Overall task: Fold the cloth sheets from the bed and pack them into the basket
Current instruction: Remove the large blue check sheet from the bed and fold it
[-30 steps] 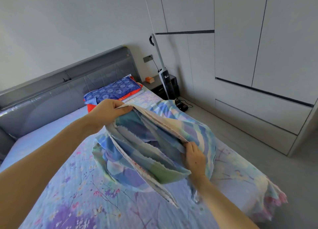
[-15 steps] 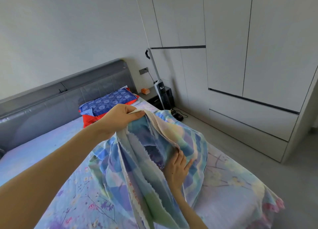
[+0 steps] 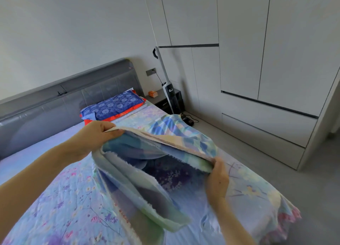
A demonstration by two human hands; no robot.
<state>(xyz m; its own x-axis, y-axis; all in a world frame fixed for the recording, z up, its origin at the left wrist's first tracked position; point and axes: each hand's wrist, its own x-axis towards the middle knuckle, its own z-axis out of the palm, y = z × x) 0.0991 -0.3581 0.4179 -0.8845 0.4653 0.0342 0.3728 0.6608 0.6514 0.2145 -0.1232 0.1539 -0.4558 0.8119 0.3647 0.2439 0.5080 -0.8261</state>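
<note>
Head view of a cloth sheet (image 3: 147,173) held up over a bed (image 3: 60,204). The left hand (image 3: 92,138), reaching in from the near left, has its fingers (image 3: 112,132) curled and pressed together, pinching one end of the sheet's cream-coloured upper edge. The right hand (image 3: 217,180), rising from the near right, pinches the other end of that edge; its fingertips are hidden behind the fabric, so only the thumb and the back of the hand show. The edge runs taut between the two hands, slanting from the far left down to the near right. Below it the sheet, in blue, green and pale checks with frayed borders, hangs in several loose folds; its lowest part drapes on the bed near the viewer, between the forearms. The bed is covered with a floral bedspread in lilac and blue, whose pink-fringed corner hangs over the near right side. At the far end, against a grey padded headboard (image 3: 55,105), lies a stack of folded cloths (image 3: 114,106), dark blue patterned on top of red. To the right of the headboard stands a nightstand (image 3: 163,99) with a small orange box (image 3: 153,93), and an upright vacuum cleaner (image 3: 168,86) leans beside it. A pale wardrobe (image 3: 257,60) fills the right wall.
</note>
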